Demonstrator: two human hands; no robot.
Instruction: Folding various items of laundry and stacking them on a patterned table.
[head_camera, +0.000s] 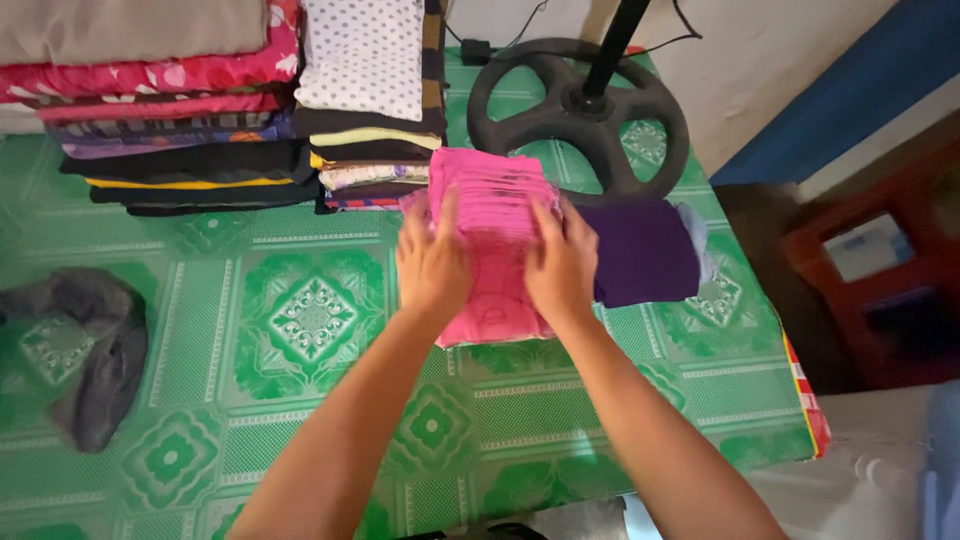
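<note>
Two bare arms come up from the bottom of the view, closest to the camera. The left hand and the right hand both lie flat on a pink folded cloth. The fingers are spread and press down on it; they are not curled around it. The cloth sits right under both hands and runs on past the fingertips, so most of it lies away from the person. Its long side points from the person toward the far edge of the green patterned mat. Both hands are about the same way along it, one on each side.

The cloth is bright pink, with thin lines across the top part. It looks soft and bumpy.

Just beside it, on the right, lies a dark purple folded cloth. Behind it stands a round black fan base. Stacks of folded clothes fill the far left corner. A grey crumpled cloth lies at the left edge.
</note>
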